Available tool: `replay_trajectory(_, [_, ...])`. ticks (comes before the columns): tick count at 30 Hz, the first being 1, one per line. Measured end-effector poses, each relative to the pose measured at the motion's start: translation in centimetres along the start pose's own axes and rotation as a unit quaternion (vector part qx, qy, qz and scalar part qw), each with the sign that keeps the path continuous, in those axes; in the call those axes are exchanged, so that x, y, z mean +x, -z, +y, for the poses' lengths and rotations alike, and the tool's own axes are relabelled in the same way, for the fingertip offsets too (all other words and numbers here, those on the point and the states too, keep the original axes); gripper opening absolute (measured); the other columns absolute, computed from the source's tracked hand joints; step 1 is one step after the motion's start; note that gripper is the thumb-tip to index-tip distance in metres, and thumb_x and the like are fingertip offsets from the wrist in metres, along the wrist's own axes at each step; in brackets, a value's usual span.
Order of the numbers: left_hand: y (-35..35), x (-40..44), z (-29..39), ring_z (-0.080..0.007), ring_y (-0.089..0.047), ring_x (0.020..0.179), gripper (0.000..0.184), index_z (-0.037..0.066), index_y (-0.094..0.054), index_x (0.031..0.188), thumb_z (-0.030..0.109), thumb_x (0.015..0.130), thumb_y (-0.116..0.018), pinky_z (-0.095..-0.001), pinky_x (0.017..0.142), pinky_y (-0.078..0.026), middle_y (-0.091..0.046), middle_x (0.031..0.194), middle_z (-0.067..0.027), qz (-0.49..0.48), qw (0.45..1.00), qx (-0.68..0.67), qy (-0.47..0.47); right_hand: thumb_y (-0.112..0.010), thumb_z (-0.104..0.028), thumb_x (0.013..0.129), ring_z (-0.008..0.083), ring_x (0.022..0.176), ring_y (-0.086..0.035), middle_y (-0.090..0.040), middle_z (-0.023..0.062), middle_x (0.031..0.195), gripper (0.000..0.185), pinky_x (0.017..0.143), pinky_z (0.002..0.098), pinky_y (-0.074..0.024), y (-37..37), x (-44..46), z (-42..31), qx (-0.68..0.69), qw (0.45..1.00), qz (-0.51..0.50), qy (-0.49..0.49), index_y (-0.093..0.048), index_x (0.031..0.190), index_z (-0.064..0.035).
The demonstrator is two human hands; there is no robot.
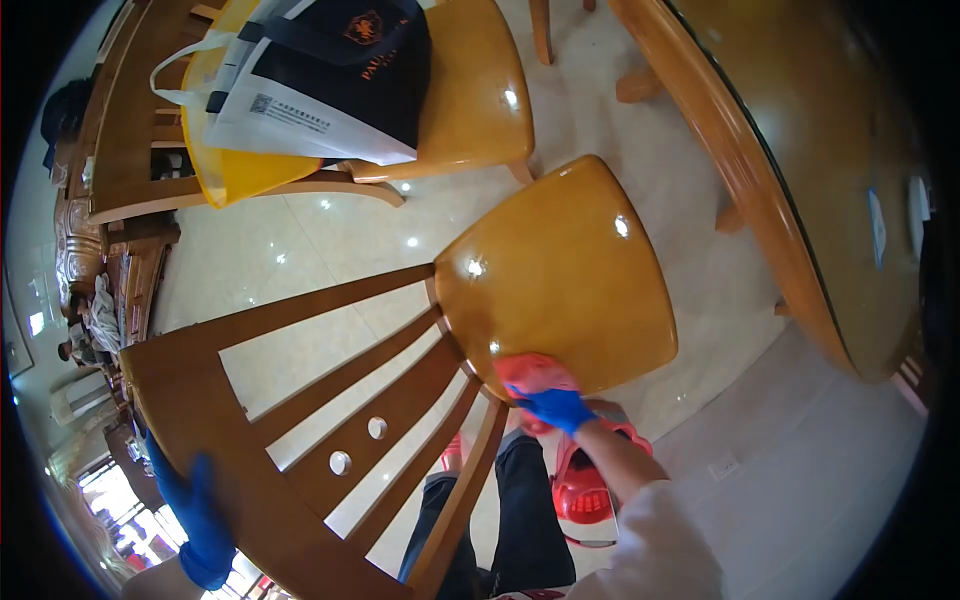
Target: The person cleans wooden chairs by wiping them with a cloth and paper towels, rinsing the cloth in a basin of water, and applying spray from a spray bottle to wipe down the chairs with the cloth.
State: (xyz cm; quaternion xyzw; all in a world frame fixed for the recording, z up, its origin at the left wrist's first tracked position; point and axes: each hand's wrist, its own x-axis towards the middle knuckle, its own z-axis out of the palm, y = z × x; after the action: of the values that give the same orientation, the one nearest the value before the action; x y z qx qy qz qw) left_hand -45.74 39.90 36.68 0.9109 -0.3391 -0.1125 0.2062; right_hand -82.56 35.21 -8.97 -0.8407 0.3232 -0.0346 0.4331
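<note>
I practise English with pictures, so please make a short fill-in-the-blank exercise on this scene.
1. The left hand wears a ____ glove.
2. On the nearer chair, the right hand holds a red cloth against the ____.
3. The dark-and-white bag bears a crest coloured ____.

Missing words: blue; seat; orange.

A second chair, shiny and brown, is at the top. A black and white bag with orange letters is on it, next to a yellow bag. A big table with a curved wooden edge is on the right side. The floor is pale and shiny. Bright light shows at a window, low on the left.
</note>
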Motion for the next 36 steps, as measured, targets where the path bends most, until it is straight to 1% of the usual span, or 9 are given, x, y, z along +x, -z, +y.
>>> replay_trajectory(5, [-0.8, -0.3, 2.5, -0.0230, -0.031, 0.129, 0.065, 0.002, -0.023, 0.141, 0.007, 0.084, -0.053, -0.0337, 0.107, -0.022, -0.031, 0.142, -0.0120, 0.008, 0.999, -0.021, 0.042, -0.051, -0.020, 0.087, 0.0286, 0.124, -0.041, -0.043, 0.0153, 0.134, 0.058, 0.099, 0.0359, -0.0373, 14.0, 10.1, 2.4, 0.039, 0.949, 0.122, -0.287, -0.029, 0.140, -0.0081])
replay_trajectory(6, [-0.5, -0.5, 1.7, -0.0230, -0.031, 0.129, 0.065, 0.002, -0.023, 0.141, 0.007, 0.084, -0.053, -0.0337, 0.107, -0.022, -0.031, 0.142, -0.0120, 0.007, 0.999, -0.015, 0.049, -0.049, -0.016, 0.086, 0.0299, 0.127, -0.036, -0.038, 0.0160, 0.137, 0.054, 0.102, 0.0373, -0.0330, 15.1, 14.8, 0.2, 0.212, 0.892, 0.348, -0.196, -0.034, 0.137, -0.0030])
replay_trajectory(8, [0.4, -0.4, 0.0, -0.0227, -0.031, 0.129, 0.065, 0.001, -0.023, 0.141, 0.008, 0.084, -0.053, -0.0336, 0.107, -0.022, -0.031, 0.141, -0.0115, -0.002, 0.999, -0.029, 0.030, -0.048, -0.013, 0.085, 0.0305, 0.129, -0.032, -0.038, 0.0166, 0.137, 0.051, 0.104, 0.0388, -0.0300, 13.9, 21.7, 1.0, -0.273, 0.906, 0.294, -0.134, -0.038, 0.133, -0.0011])
replay_trajectory(10, [-0.2, 0.0, 1.7, -0.0224, -0.032, 0.128, 0.065, 0.001, -0.023, 0.140, 0.008, 0.083, -0.053, -0.0334, 0.106, -0.023, -0.032, 0.140, -0.0116, 0.002, 1.000, -0.005, 0.024, -0.047, -0.013, 0.082, 0.0319, 0.127, -0.035, -0.039, 0.0171, 0.136, 0.048, 0.104, 0.0393, -0.0296, 8.4, 27.1, 1.5, 0.031, 0.978, 0.199, -0.053, -0.043, 0.128, 0.0007])
replay_trajectory(14, [-0.3, -0.7, -0.1, -0.0223, -0.036, 0.124, 0.064, 0.000, -0.025, 0.139, 0.009, 0.083, -0.054, -0.0332, 0.104, -0.026, -0.037, 0.135, -0.0130, 0.024, 0.999, -0.029, 0.012, -0.048, -0.011, 0.080, 0.0326, 0.110, -0.047, -0.051, 0.0176, 0.116, 0.048, 0.095, 0.0372, -0.0362, 3.8, 23.8, -6.1, -0.253, 0.924, 0.249, 0.141, -0.042, 0.125, 0.0043])
replay_trajectory(20, [-0.7, -0.2, 2.1, -0.0239, -0.039, 0.120, 0.063, -0.001, -0.025, 0.139, 0.011, 0.084, -0.055, -0.0346, 0.102, -0.028, -0.040, 0.131, -0.0149, 0.006, 0.999, -0.029, 0.045, -0.054, -0.013, 0.079, 0.0282, 0.103, -0.052, -0.053, 0.0128, 0.115, 0.054, 0.093, 0.0386, -0.0397, -1.3, 4.1, -3.8, 0.093, 0.981, -0.060, 0.157, -0.042, 0.131, -0.0049])
replay_trajectory(23, [-0.7, -0.4, 2.1, -0.0235, -0.037, 0.122, 0.064, -0.001, -0.024, 0.140, 0.009, 0.084, -0.055, -0.0346, 0.103, -0.028, -0.038, 0.133, -0.0148, 0.022, 0.998, -0.012, 0.052, -0.056, -0.015, 0.078, 0.0294, 0.103, -0.052, -0.051, 0.0117, 0.119, 0.058, 0.090, 0.0394, -0.0402, 0.8, 4.2, -2.7, -0.056, 0.959, -0.033, 0.277, -0.040, 0.133, -0.0061])
replay_trajectory(34, [0.7, 0.3, 0.0, -0.0240, -0.031, 0.129, 0.066, 0.003, -0.019, 0.142, 0.015, 0.087, -0.054, -0.0357, 0.105, -0.026, -0.029, 0.142, -0.0125, -0.031, 0.999, 0.027, 0.029, -0.051, -0.041, 0.082, 0.0335, 0.126, -0.032, -0.046, 0.0151, 0.128, 0.047, 0.106, 0.0482, -0.0190, 14.7, 26.0, 4.2, -0.264, 0.898, 0.327, -0.132, -0.056, 0.117, -0.0100])
replay_trajectory(36, [0.6, 0.3, -0.5, -0.0243, -0.042, 0.121, 0.059, 0.001, -0.026, 0.139, 0.020, 0.089, -0.052, -0.0329, 0.101, -0.033, -0.039, 0.136, -0.0129, 0.027, 0.994, 0.101, -0.043, -0.051, -0.042, 0.083, 0.0342, 0.116, -0.044, -0.053, 0.0151, 0.117, 0.042, 0.097, 0.0497, -0.0324, 19.3, 25.2, 6.8, -0.341, 0.843, 0.388, -0.147, -0.058, 0.109, -0.0108])
